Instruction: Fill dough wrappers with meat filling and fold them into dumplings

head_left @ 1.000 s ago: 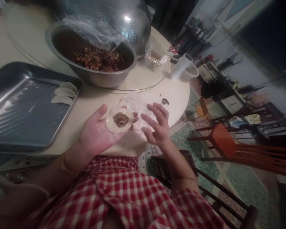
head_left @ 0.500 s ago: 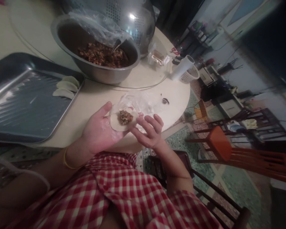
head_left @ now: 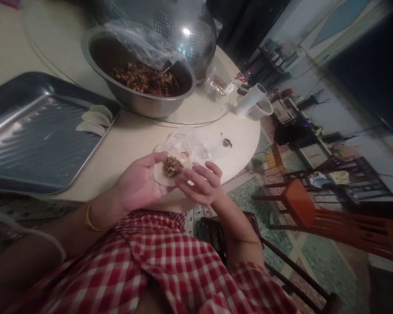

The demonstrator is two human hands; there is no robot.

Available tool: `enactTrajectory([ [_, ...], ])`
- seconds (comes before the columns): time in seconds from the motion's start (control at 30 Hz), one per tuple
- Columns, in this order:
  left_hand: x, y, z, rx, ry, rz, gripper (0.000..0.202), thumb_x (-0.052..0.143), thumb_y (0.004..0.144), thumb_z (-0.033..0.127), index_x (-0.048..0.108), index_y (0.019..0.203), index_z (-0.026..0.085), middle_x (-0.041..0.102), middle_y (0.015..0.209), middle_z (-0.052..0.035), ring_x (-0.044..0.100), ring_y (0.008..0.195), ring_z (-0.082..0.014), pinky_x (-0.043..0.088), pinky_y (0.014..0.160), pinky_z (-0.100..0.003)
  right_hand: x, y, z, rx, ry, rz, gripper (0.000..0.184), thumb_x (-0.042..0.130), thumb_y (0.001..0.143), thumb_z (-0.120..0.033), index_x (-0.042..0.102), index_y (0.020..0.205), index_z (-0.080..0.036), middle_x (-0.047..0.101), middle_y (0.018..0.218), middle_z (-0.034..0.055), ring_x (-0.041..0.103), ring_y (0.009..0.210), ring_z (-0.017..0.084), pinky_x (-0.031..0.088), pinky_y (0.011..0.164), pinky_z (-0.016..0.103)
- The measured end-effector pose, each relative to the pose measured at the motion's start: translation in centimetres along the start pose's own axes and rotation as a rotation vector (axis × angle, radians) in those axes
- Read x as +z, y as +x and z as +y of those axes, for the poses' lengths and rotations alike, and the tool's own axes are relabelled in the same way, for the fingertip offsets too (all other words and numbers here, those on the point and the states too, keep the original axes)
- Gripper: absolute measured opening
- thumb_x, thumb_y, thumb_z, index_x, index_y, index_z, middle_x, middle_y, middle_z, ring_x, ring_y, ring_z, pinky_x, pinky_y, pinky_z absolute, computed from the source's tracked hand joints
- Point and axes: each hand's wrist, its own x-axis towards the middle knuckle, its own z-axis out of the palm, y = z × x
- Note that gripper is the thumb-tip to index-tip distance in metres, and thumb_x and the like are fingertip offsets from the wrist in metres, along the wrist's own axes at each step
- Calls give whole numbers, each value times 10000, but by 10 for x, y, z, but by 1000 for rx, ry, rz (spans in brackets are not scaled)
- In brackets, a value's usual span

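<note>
A round dumpling wrapper (head_left: 161, 173) lies across the fingers of my left hand (head_left: 138, 179), whose thumb rests at its upper left edge. In the middle of the wrapper sits a small mound of meat filling (head_left: 173, 166). My right hand (head_left: 203, 182) has its fingertips at the wrapper's right edge, its fingers curled and slightly apart. The wrapper is still flat and unfolded. Several folded dumplings (head_left: 93, 120) lie overlapping in the right corner of a metal tray (head_left: 49, 146). Behind my hands, a steel bowl (head_left: 147, 104) holds dark meat filling with a spoon (head_left: 164, 68) standing in it.
Crumpled clear plastic (head_left: 196, 144) lies just beyond my hands. Behind the bowl is a perforated steel colander (head_left: 183, 30). A white roll (head_left: 253, 98) and a white basket (head_left: 262, 109) stand near the table's right edge. An orange chair (head_left: 299, 203) is on the floor at right.
My left thumb has come down onto the wrapper's edge. My right fingers have moved slightly left, further over the wrapper. The view has shifted a little.
</note>
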Motion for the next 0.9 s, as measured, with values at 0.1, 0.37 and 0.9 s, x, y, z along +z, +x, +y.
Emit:
enactTrajectory([
  [0.1, 1, 0, 0, 13, 9, 16, 512, 345, 938, 188, 418, 1438, 105, 731, 812, -60, 668, 676, -149, 532, 666, -245, -6, 5, -4, -16, -21, -56, 291, 482, 960, -304, 677, 1052, -499, 747, 1097, -112, 668, 1074, 175, 535, 1026, 442],
  [0.37, -5, 5, -5, 41, 106, 128, 315, 429, 888, 98, 688, 1066, 129, 716, 793, -40, 633, 642, -111, 520, 621, -218, 16, 5, -3, -71, -81, 129, 216, 538, 904, -341, 703, 981, -456, 759, 1053, -75, 669, 1023, 195, 549, 957, 435],
  [0.9, -26, 9, -9, 309, 642, 38, 138, 688, 793, 316, 776, 895, 285, 719, 1103, -1, 615, 1114, -190, 522, 790, -191, 8, 26, -39, -53, -31, 929, 77, 559, 860, -185, 560, 920, -233, 578, 1093, 62, 560, 1053, 199, 528, 898, 396],
])
